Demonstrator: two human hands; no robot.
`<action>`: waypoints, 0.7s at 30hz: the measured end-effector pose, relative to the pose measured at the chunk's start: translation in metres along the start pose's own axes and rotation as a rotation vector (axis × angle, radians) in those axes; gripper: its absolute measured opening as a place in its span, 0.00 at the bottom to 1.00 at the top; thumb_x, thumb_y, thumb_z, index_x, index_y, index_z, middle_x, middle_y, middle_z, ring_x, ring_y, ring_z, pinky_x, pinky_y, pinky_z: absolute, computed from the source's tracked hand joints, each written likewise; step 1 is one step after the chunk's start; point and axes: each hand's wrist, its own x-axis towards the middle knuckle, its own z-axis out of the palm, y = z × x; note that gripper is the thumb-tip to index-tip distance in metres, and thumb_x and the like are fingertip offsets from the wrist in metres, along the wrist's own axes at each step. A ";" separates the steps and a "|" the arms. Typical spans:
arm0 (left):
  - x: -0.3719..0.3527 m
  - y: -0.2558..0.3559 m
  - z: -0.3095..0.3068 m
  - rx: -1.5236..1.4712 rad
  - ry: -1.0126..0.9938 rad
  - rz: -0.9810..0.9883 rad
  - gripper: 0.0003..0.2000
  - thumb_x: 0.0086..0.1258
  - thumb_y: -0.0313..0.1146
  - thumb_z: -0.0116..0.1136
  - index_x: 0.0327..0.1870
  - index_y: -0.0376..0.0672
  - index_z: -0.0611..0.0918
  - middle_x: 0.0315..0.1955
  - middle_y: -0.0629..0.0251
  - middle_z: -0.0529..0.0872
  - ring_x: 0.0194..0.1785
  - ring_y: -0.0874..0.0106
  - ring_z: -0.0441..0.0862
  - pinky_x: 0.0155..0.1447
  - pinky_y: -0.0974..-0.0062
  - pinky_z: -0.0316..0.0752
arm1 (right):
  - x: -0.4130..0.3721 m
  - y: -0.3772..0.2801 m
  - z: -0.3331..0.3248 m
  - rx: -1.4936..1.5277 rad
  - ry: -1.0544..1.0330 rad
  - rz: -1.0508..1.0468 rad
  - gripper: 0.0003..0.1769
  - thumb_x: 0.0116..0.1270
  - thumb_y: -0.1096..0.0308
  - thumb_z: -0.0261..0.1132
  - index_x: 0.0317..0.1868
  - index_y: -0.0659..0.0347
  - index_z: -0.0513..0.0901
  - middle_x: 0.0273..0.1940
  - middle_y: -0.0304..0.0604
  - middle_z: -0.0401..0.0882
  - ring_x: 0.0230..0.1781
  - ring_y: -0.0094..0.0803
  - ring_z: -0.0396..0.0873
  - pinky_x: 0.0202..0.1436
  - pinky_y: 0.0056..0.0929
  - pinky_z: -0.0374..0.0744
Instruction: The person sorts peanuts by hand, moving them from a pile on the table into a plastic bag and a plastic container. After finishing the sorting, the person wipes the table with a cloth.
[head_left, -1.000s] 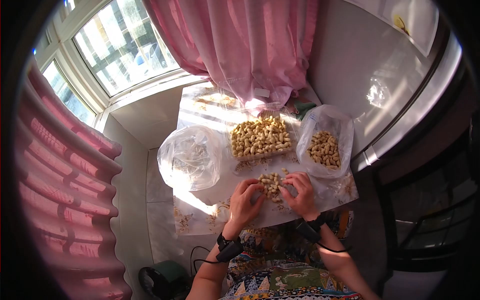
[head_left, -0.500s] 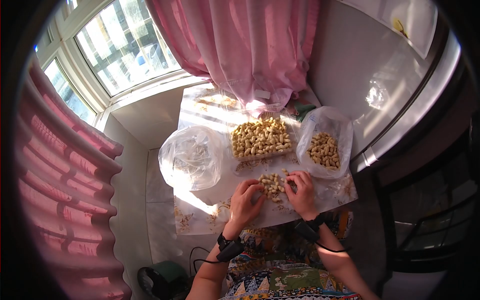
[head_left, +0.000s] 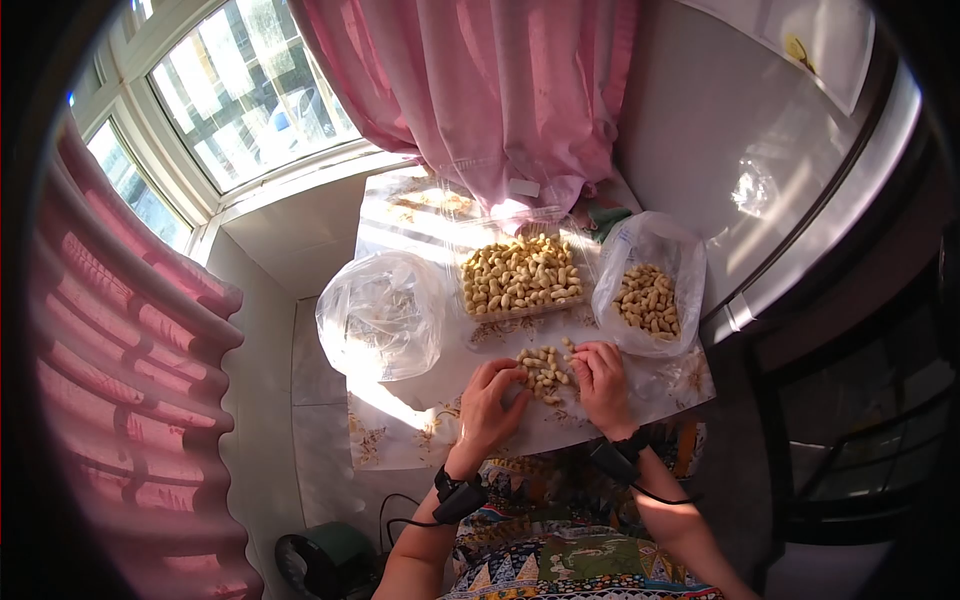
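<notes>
A small pile of unshelled peanuts [head_left: 543,372] lies on the table between my two hands. My left hand [head_left: 489,408] rests at the pile's left side, fingers bent, with thumb and forefinger apart. On the other side, my right hand [head_left: 603,390] has its fingers curled together at the pile's edge; what they may hold is hidden. A clear plastic box [head_left: 520,313] full of peanuts [head_left: 522,272] stands just beyond the pile. To its right, a white plastic bag [head_left: 672,240] stands open with more peanuts [head_left: 648,303] inside.
Another translucent plastic bag [head_left: 385,315] sits on the left of the patterned table [head_left: 400,452]. Pink curtain [head_left: 480,90] cloth hangs down to the table's back edge. A dark green cloth [head_left: 607,220] lies near the right bag. The wall [head_left: 730,130] borders the right side.
My right hand's fingers have drawn closer together and shifted slightly at the pile's right edge. My left hand and the containers stay in place.
</notes>
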 end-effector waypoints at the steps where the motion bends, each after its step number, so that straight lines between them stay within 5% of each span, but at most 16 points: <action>1: 0.000 0.000 0.000 -0.003 0.000 -0.011 0.13 0.62 0.27 0.72 0.48 0.43 0.88 0.54 0.58 0.87 0.58 0.54 0.86 0.61 0.61 0.81 | 0.000 0.000 0.000 0.000 0.000 0.000 0.05 0.76 0.72 0.67 0.44 0.66 0.83 0.49 0.48 0.83 0.53 0.50 0.80 0.59 0.42 0.78; 13: 0.001 -0.003 0.001 -0.013 0.016 0.012 0.14 0.61 0.26 0.72 0.48 0.43 0.88 0.54 0.59 0.87 0.57 0.54 0.86 0.59 0.61 0.82 | 0.013 -0.016 -0.009 0.069 0.003 -0.029 0.07 0.70 0.71 0.73 0.44 0.62 0.83 0.47 0.46 0.84 0.53 0.49 0.81 0.57 0.44 0.80; 21: 0.000 -0.007 0.001 -0.030 0.009 -0.007 0.13 0.62 0.25 0.71 0.48 0.44 0.87 0.54 0.60 0.87 0.55 0.57 0.86 0.56 0.64 0.81 | 0.095 -0.033 -0.001 0.304 0.083 0.076 0.07 0.77 0.71 0.69 0.51 0.64 0.85 0.39 0.44 0.87 0.37 0.35 0.87 0.45 0.33 0.83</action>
